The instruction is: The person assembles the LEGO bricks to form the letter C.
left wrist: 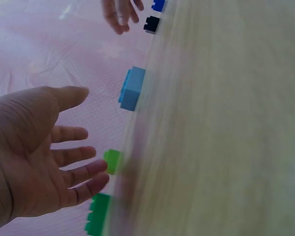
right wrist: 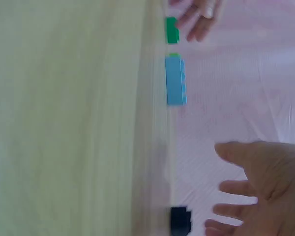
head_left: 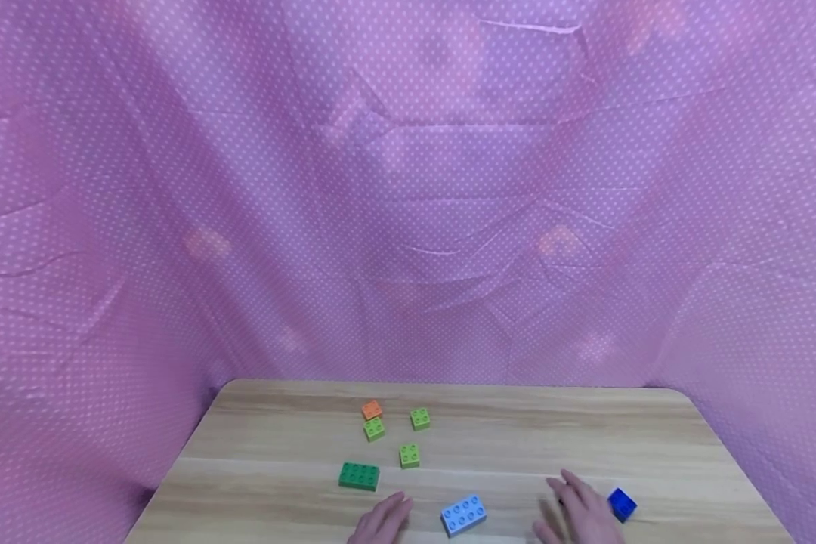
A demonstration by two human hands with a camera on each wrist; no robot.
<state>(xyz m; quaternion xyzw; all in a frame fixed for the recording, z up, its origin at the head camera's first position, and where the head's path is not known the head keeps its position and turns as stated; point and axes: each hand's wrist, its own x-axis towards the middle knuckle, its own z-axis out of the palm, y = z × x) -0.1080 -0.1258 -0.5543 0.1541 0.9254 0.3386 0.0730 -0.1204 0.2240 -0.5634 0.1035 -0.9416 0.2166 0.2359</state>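
Note:
My left hand (head_left: 379, 520) hovers above the table's near side with its fingers extended, holding nothing. It is nearest to a dark green brick (head_left: 359, 477) and a light blue brick (head_left: 464, 516). To the right, my right hand (head_left: 580, 514) also has its fingers spread and nothing in its grasp. Below its fingers sits a black brick (right wrist: 180, 221), mostly hidden by them in the head view. A dark blue brick (head_left: 622, 505) lies just right of that hand. The left wrist view shows the light blue brick (left wrist: 132, 88) between the two hands.
Farther back on the wooden table (head_left: 530, 423) are an orange brick (head_left: 372, 409) and a lime green brick (head_left: 374, 429) close against it. Two more lime bricks, one farther back (head_left: 419, 418) and one nearer (head_left: 409, 455), stand apart. Pink dotted cloth (head_left: 408, 227) surrounds the table.

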